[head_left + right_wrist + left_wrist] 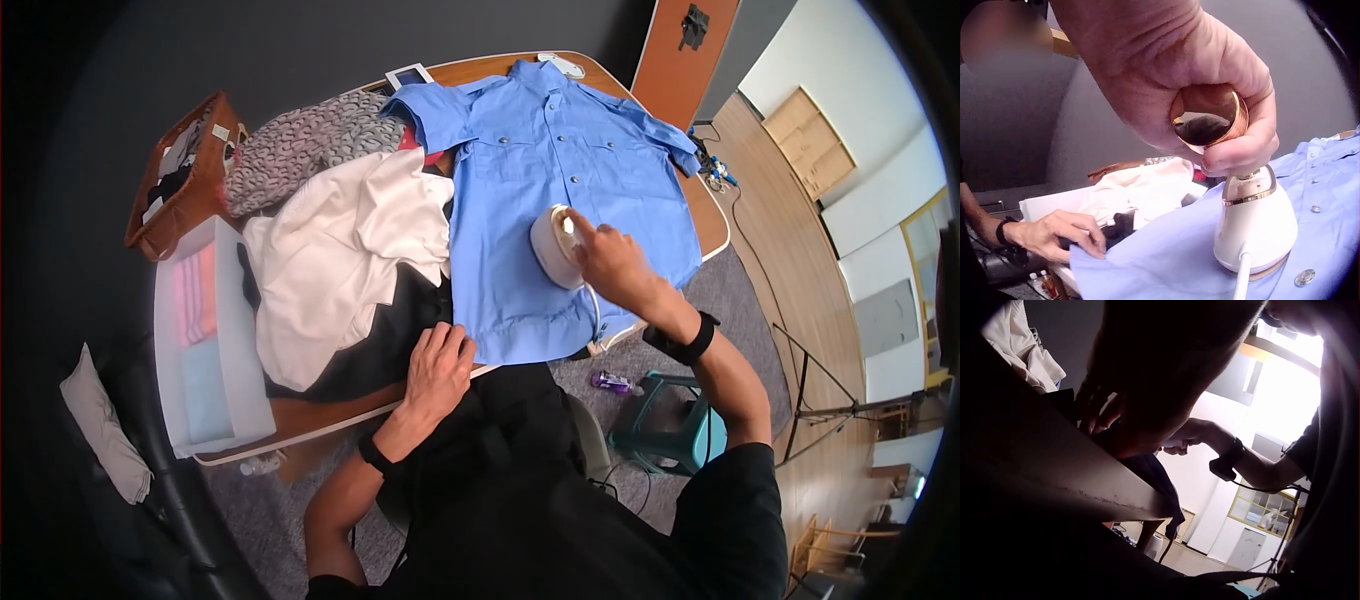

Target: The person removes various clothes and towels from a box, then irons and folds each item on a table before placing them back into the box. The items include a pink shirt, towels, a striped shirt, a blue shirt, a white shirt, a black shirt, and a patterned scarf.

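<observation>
A light blue button-up shirt (510,190) is spread over the table, collar at the far end. My right hand (615,262) grips the gold handle (1241,115) of a small white iron (1257,219), and its soleplate sits on the shirt beside the button line. One finger reaches to the top of the iron in the head view. At the shirt's near left corner, my left hand (438,365) pinches the hem over the table edge, its fingers bent down on the cloth (1094,275). Strong shadow darkens this hand in the left wrist view.
Left of the shirt lie a white garment (330,250), black cloth (400,335) and a grey knitted piece (310,140). A white bin (245,385) with folded clothes and a brown basket (215,120) stand at the left. A teal stool (660,430) is below the right side.
</observation>
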The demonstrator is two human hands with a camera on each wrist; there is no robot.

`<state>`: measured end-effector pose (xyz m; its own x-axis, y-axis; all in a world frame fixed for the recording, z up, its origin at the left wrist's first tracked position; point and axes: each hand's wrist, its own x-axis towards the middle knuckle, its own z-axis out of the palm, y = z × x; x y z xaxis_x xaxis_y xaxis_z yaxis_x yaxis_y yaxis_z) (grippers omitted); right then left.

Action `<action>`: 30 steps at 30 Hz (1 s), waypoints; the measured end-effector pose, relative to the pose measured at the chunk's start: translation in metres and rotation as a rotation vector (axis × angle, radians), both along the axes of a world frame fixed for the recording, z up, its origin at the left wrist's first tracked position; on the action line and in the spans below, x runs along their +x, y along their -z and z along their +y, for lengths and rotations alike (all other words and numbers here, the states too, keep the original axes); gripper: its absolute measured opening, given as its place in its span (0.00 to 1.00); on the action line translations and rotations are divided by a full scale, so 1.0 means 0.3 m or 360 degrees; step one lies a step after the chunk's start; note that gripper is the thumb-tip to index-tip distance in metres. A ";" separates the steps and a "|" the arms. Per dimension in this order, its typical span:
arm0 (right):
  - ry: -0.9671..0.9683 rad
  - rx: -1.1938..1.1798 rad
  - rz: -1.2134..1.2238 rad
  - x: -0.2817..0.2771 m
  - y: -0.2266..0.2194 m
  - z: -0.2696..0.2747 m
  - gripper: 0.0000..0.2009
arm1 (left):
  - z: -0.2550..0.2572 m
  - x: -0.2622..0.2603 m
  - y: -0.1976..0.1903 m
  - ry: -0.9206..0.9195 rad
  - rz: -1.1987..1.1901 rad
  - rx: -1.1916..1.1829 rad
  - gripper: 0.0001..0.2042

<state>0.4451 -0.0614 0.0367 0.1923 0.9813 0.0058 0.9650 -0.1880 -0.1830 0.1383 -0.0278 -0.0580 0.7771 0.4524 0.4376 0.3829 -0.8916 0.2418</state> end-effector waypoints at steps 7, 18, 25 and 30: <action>-0.0175 0.0138 0.0233 0.052 -0.018 0.029 0.26 | -0.059 0.021 -0.114 -0.0032 0.0121 0.0079 0.20; -0.0279 0.0039 0.0379 -0.233 -0.055 0.020 0.27 | -0.072 0.057 0.005 0.0251 0.0378 -0.0302 0.40; -0.0095 0.0148 0.0103 -0.109 0.027 0.127 0.23 | -0.065 0.051 0.016 0.0267 0.0386 -0.0290 0.42; 0.0182 0.0177 0.0091 -0.017 0.028 0.141 0.22 | -0.074 0.052 0.024 0.0230 0.0389 -0.0257 0.42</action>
<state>0.4400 -0.0191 0.0283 0.3060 0.9469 0.0992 0.9258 -0.2716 -0.2628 0.1539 -0.0500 -0.0651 0.9115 0.3782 0.1619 0.3193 -0.8985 0.3013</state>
